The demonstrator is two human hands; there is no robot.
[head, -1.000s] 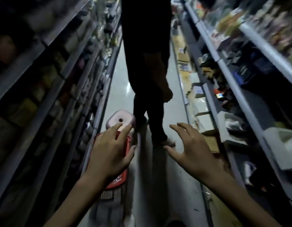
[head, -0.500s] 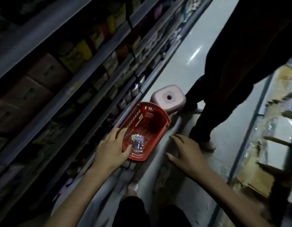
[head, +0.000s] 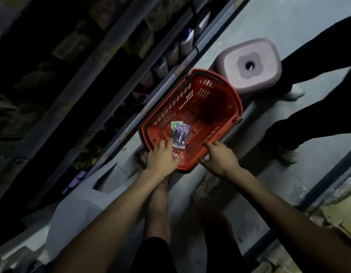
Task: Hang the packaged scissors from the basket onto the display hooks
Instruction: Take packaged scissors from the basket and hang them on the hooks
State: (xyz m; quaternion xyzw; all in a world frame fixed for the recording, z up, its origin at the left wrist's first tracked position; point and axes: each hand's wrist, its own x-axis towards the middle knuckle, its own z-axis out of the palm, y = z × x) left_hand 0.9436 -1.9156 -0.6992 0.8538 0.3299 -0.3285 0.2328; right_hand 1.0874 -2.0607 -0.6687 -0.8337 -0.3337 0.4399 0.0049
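Note:
A red plastic basket [head: 206, 99] stands on the aisle floor by the left shelving. Inside it, near my end, lie packaged scissors [head: 180, 133] on purple and green cards. My left hand [head: 162, 156] reaches over the near rim, and its fingers touch the lower edge of the packages; I cannot tell if they grip. My right hand [head: 218, 156] rests with spread fingers on the basket's near right rim and holds nothing. No display hooks show.
A pink stool [head: 251, 64] stands just beyond the basket. Another person's dark-clad legs [head: 308, 119] and feet stand at the right. Stocked shelves [head: 115, 62] line the left side, cardboard boxes [head: 336, 217] the lower right. My own legs are below.
The view has tipped down from the aisle onto the basket. Both hands have come down to the basket's near rim, the left one now reaching the scissors packages.

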